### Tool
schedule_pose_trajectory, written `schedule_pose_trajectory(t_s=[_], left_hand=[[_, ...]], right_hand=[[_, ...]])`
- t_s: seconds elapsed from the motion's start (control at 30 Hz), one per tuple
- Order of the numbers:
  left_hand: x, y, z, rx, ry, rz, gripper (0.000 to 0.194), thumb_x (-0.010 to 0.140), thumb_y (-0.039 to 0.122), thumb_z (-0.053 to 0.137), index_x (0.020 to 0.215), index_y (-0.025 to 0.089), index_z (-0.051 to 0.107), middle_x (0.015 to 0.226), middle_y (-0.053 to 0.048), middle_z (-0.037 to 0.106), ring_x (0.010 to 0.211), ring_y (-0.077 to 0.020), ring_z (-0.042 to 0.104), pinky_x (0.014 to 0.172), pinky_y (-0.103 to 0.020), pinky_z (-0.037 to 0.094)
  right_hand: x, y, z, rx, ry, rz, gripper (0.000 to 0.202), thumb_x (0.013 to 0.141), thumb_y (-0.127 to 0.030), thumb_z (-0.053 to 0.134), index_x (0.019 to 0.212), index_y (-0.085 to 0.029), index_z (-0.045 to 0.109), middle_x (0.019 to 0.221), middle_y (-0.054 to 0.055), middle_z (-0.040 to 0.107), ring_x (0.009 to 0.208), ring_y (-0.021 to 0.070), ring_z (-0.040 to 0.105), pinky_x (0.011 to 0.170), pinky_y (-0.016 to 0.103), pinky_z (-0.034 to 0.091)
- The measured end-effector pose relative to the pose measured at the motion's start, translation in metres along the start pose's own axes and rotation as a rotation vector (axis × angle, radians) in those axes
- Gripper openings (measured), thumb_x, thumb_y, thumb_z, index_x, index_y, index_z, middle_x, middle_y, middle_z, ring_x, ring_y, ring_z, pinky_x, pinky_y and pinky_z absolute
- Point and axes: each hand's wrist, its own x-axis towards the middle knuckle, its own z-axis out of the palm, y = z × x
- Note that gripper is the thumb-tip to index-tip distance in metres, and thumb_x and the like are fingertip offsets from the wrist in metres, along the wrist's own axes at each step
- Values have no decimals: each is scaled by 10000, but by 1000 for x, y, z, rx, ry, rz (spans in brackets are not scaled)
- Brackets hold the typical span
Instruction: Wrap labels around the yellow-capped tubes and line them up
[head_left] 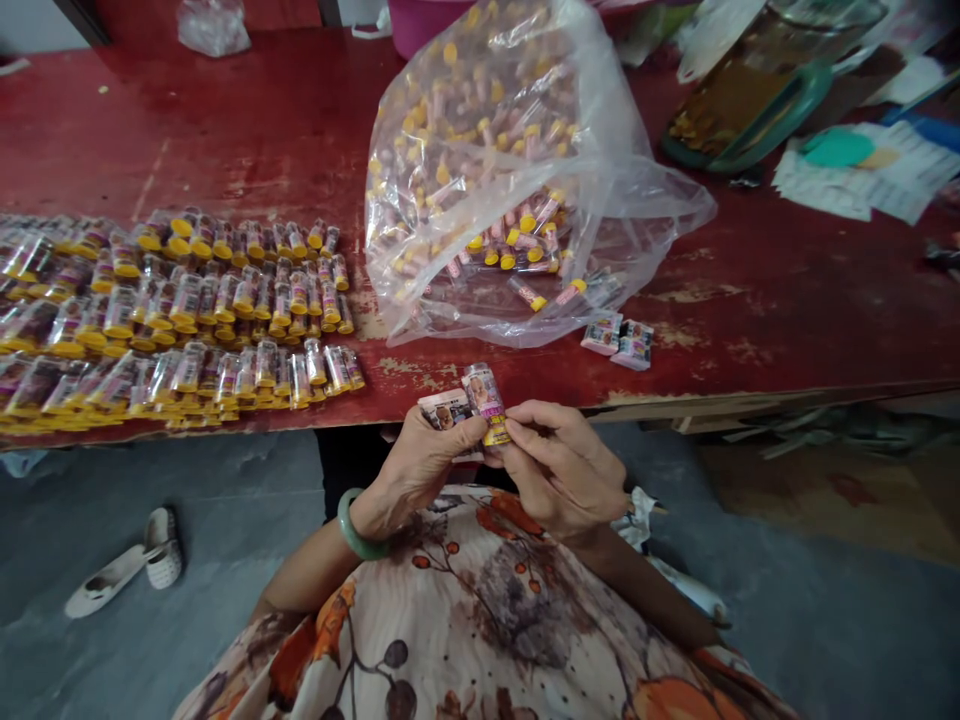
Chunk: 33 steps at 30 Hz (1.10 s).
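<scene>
Just in front of the table edge, my two hands meet around a small clear tube [486,400] with a yellow cap and a printed label. My left hand [420,455] is closed on a stack of printed labels [444,408], its thumb against the tube. The fingers of my right hand [566,462] pinch the tube near its yellow end. Beyond my hands, a large clear plastic bag [480,180] lies open toward me, full of yellow-capped tubes. Two small stacks of labels [632,343] rest by the bag's right corner.
Rows of labelled tubes [172,300] are piled along the left of the red table [247,130]. A pitcher of brown liquid [750,90] stands at the back right, near some papers [862,180]. White shoes [135,565] lie on the floor at left.
</scene>
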Motion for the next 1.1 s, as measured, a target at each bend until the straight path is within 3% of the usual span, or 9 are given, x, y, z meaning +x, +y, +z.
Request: schedule_pose_trajectory(t_s=[0.57, 0.77, 0.93, 1.1], left_hand=[[-1, 1, -9, -9, -34, 30, 261, 679, 316, 833, 828, 147, 702, 743, 1, 670, 620, -109, 622, 591, -227, 551], [1, 4, -15, -9, -57, 31, 228, 720, 288, 805, 872, 161, 692, 777, 1, 684, 620, -115, 641, 619, -252, 577], [-2, 4, -17, 26, -52, 46, 223, 741, 315, 785, 848, 147, 684, 776, -16, 689, 647, -121, 645, 626, -245, 573], [-5, 21, -38, 121, 14, 96, 322, 715, 417, 786, 836, 144, 667, 691, -8, 652, 578, -118, 618, 549, -235, 541]], right_hand=[[-1, 6, 3, -81, -36, -43, 268, 786, -50, 647, 1007, -198, 679, 941, 67, 678, 817, 162, 664, 668, 302, 580], [-6, 9, 5, -93, 0, -22, 282, 753, -29, 684, 982, -192, 686, 920, 58, 681, 802, 167, 664, 664, 306, 572], [-8, 6, 6, -74, -52, -20, 286, 751, 9, 664, 972, -171, 688, 928, 61, 685, 796, 161, 675, 679, 289, 568], [-6, 6, 7, -86, -114, -72, 217, 758, 2, 682, 909, -154, 681, 893, 60, 685, 760, 154, 666, 696, 290, 551]])
